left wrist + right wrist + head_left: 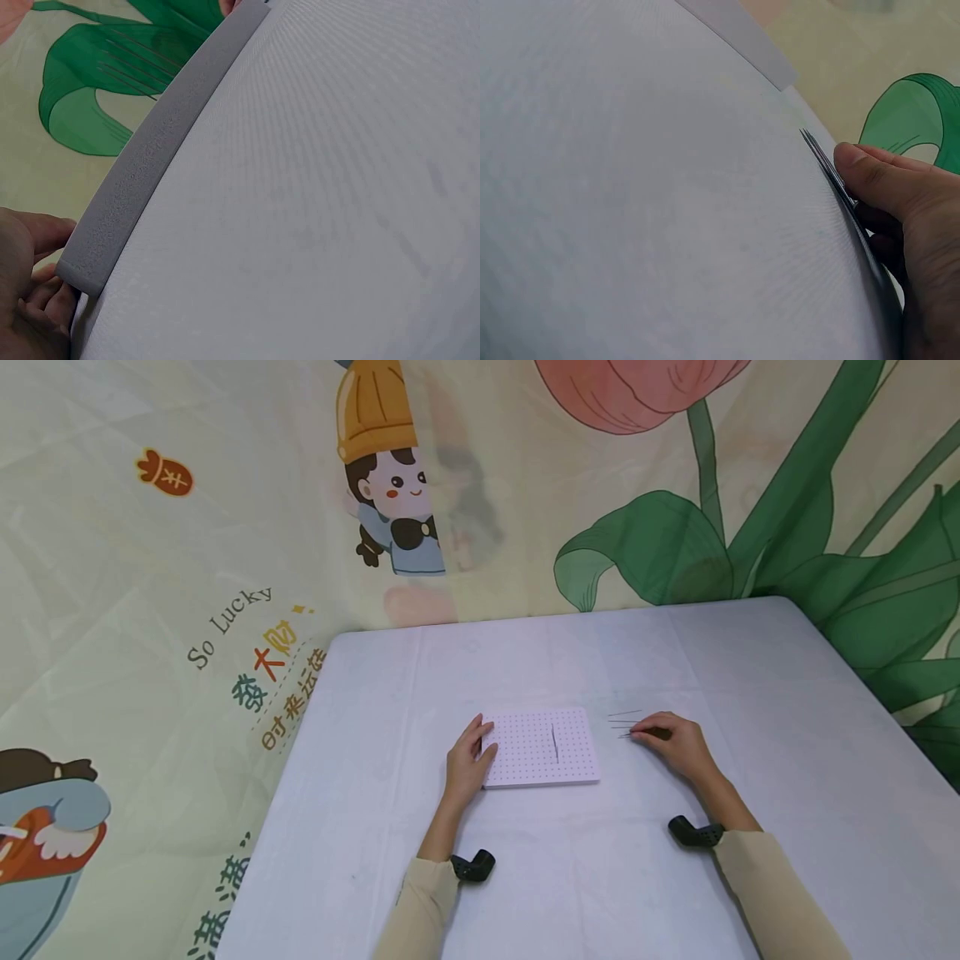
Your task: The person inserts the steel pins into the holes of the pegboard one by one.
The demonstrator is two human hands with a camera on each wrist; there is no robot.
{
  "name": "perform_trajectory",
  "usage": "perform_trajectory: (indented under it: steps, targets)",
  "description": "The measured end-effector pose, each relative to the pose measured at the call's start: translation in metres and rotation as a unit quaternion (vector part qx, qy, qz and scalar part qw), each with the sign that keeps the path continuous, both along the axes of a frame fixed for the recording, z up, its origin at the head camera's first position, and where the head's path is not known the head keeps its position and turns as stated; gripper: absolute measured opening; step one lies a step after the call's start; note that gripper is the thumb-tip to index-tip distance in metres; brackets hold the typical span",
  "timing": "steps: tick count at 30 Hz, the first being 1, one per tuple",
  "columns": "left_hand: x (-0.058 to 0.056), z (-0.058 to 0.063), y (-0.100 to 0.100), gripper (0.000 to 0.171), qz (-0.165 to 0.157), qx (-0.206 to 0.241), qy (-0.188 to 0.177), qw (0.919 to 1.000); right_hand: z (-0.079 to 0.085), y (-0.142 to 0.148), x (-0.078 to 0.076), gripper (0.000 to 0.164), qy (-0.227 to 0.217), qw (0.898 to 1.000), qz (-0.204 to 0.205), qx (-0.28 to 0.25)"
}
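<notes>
In the head view, a white board with rows of small holes [517,768] lies on the table. My left hand [468,762] grips its left edge, thumb over the top; the left wrist view shows fingers at the corner of the board's grey side [142,180]. A row of several thin dark rods [139,64] stands up from the board, seen nearly in line in the head view. Right of the board, my right hand [678,743] pinches at a thin dark rod [624,736]. More rods [622,721] lie parallel beside its fingertips. Curled fingers hide its palm.
A white cloth covers the table [585,860], whose back edge meets a printed fabric backdrop [487,527]. Each wrist wears a black camera, one at the left cuff [474,866] and one at the right cuff [693,832].
</notes>
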State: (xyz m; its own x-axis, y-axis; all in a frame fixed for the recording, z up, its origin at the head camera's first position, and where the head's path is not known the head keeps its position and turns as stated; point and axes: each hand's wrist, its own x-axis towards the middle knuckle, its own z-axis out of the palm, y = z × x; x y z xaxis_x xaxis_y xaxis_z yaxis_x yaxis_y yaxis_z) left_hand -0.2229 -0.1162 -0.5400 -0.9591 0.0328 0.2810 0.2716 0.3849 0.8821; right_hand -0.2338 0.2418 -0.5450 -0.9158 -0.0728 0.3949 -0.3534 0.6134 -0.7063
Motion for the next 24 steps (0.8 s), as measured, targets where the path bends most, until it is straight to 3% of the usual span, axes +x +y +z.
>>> perform_trajectory:
  steps: [4, 15, 24]
  targets:
    - [0.0006, -0.0013, 0.0001, 0.034, 0.001, -0.001, 0.019, 0.9998, -0.0001, -0.0002, 0.0002, 0.010, 0.008, 1.000, -0.001, 0.011]
    - [-0.0012, 0.0019, 0.0004, 0.036, 0.003, -0.004, -0.025, 0.9997, 0.0020, -0.0021, 0.0023, 0.010, 0.022, 0.999, -0.001, 0.046]
    - [-0.0006, 0.0028, 0.0001, 0.036, 0.003, -0.002, -0.028, 0.9996, 0.0033, -0.0003, 0.0015, 0.010, 0.017, 0.998, 0.012, 0.058]
